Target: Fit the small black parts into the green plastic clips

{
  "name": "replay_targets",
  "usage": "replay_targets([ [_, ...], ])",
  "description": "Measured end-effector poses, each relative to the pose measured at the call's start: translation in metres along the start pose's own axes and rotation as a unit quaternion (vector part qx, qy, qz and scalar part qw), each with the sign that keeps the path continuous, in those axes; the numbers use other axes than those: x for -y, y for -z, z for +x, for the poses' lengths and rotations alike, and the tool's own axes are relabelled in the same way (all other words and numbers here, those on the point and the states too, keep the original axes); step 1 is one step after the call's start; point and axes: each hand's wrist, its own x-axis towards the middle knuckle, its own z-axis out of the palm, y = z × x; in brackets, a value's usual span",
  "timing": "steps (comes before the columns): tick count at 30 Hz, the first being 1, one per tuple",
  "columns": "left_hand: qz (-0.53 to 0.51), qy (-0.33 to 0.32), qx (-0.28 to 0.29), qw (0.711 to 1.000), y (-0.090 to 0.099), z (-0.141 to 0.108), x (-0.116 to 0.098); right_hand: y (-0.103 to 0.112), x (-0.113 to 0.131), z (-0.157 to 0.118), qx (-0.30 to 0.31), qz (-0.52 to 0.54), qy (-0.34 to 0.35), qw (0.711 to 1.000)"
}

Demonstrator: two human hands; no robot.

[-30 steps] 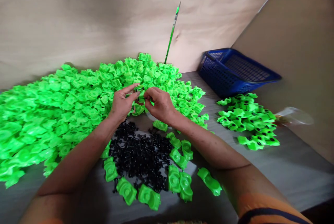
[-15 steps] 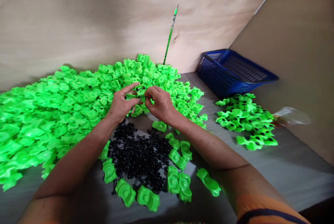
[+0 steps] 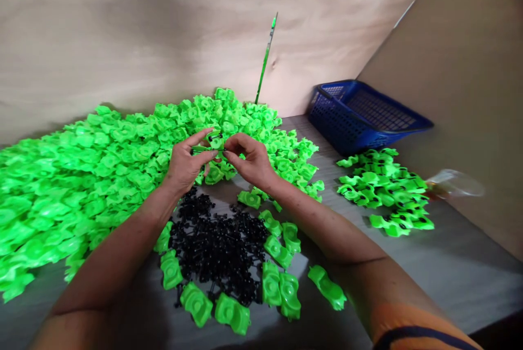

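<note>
My left hand (image 3: pixel 183 164) is closed on a green plastic toy car body (image 3: pixel 214 140), with the index finger stretched along its top and the thumb below. A black wheel axle (image 3: pixel 216 136) lies across that body. My right hand (image 3: pixel 251 162) pinches the end of another thin black axle (image 3: pixel 223 149) at the body's near side; the fingertips partly hide it. Under my hands lies a heap of black wheel axles (image 3: pixel 220 252). Several loose green car bodies (image 3: pixel 232 312) are set around the heap's edge.
A large mound of green car bodies (image 3: pixel 102 170) covers the left and back of the table. At the right, green bodies with black wheels (image 3: pixel 379 186) lie beside a blue basket (image 3: pixel 339 121) and a clear plastic cup (image 3: pixel 457 184). A thin green stick (image 3: pixel 265 61) stands against the wall.
My right thumb and fingers have opened out slightly from a tighter curl, still at the axle's end. The green body in my left hand has tilted a little. The view has shifted slightly.
</note>
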Motion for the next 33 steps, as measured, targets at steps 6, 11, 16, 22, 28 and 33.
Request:
replay_targets([
  [6,-0.018,0.010,0.025,0.999,0.0014,0.0006,0.0003,0.0000,-0.0046,0.0008,-0.017,0.039,-0.010,0.999],
  [11,-0.018,0.009,0.033,0.999,0.0015,0.0001,0.0002,0.0021,-0.0004,0.0005,-0.034,-0.013,0.036,0.999],
  [16,-0.026,0.014,0.025,0.999,-0.0004,-0.0021,-0.0034,0.0009,0.0045,-0.0029,-0.042,-0.095,0.100,0.990],
  [22,-0.025,-0.004,0.018,1.000,-0.0025,-0.0041,-0.0057,-0.0015,0.0040,-0.0056,-0.056,-0.156,0.190,0.968],
  [28,-0.011,-0.013,0.016,1.000,-0.0010,-0.0039,-0.0037,-0.0005,0.0053,-0.0057,-0.061,-0.180,0.206,0.960],
  [33,-0.008,-0.017,0.020,1.000,-0.0002,-0.0038,-0.0024,-0.0002,0.0052,-0.0057,-0.055,-0.182,0.206,0.960],
])
